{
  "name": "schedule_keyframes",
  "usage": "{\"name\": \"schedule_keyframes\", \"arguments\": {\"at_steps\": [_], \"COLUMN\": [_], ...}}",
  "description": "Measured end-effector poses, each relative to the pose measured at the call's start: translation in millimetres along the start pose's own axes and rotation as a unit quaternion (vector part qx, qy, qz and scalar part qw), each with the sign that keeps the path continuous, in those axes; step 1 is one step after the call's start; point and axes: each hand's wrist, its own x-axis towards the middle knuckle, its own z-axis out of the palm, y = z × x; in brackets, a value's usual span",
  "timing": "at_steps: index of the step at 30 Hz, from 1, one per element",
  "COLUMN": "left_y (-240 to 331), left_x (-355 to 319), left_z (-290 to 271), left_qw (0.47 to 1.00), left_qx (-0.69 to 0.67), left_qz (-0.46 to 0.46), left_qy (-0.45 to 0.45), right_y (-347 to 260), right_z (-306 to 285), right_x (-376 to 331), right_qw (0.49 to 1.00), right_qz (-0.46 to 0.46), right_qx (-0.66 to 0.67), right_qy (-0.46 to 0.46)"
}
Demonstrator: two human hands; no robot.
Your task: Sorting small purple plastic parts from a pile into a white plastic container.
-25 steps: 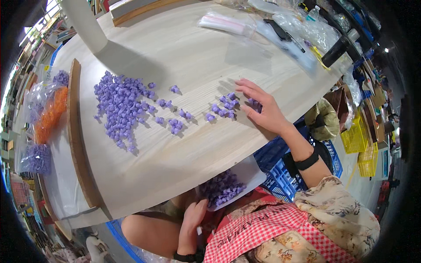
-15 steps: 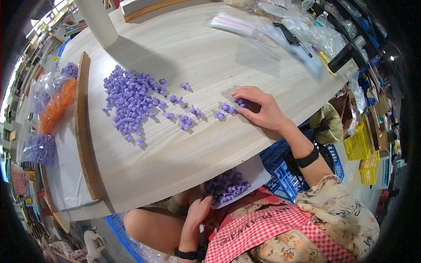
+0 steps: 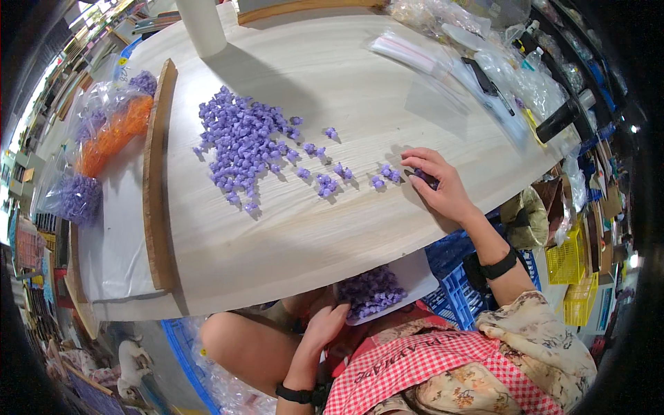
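Note:
My right hand (image 3: 443,185) rests on the pale table with its fingers curled around a few small purple pieces (image 3: 427,178). A few more loose purple pieces (image 3: 387,174) lie just left of its fingertips. Further left is a large pile of the same knobbly purple pieces (image 3: 245,142), with several scattered along its right side. Below the table edge, a white tray (image 3: 418,273) sits at my lap with many purple pieces (image 3: 373,292) in it. My left hand (image 3: 328,322) is closed at the tray's left edge; its fingertips are partly hidden.
A wooden strip (image 3: 159,180) borders the table's left side, beside a clear bag with orange and purple pieces (image 3: 114,138). A white post (image 3: 202,28) stands at the back. Plastic bags (image 3: 415,55), a black pen-like object (image 3: 487,83) and a dark cylinder (image 3: 559,121) lie far right.
The whole view has shifted, so the table and pile appear further right. My right hand has moved slightly nearer the table's front edge with the purple pieces. My left hand stays at the tray.

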Motion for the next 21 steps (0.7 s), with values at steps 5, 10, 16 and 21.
{"name": "schedule_keyframes", "arguments": {"at_steps": [5,10,16,21], "left_y": [-5,-5,-29,-26], "left_x": [5,5,21,17], "left_z": [3,1,10,5], "left_qw": [1.0,1.0,0.983,0.974], "left_qx": [-0.005,0.009,0.09,0.11], "left_qz": [0.017,0.023,0.154,0.191], "left_qy": [-0.013,-0.017,0.033,0.042], "right_y": [-18,-31,-31,-26], "right_z": [13,37,56,54], "right_x": [12,31,45,37], "right_qw": [0.996,0.991,0.98,0.991], "right_qz": [-0.071,-0.115,-0.17,-0.105], "right_qx": [-0.014,-0.015,-0.053,0.07], "right_qy": [-0.046,-0.065,-0.09,-0.036]}}
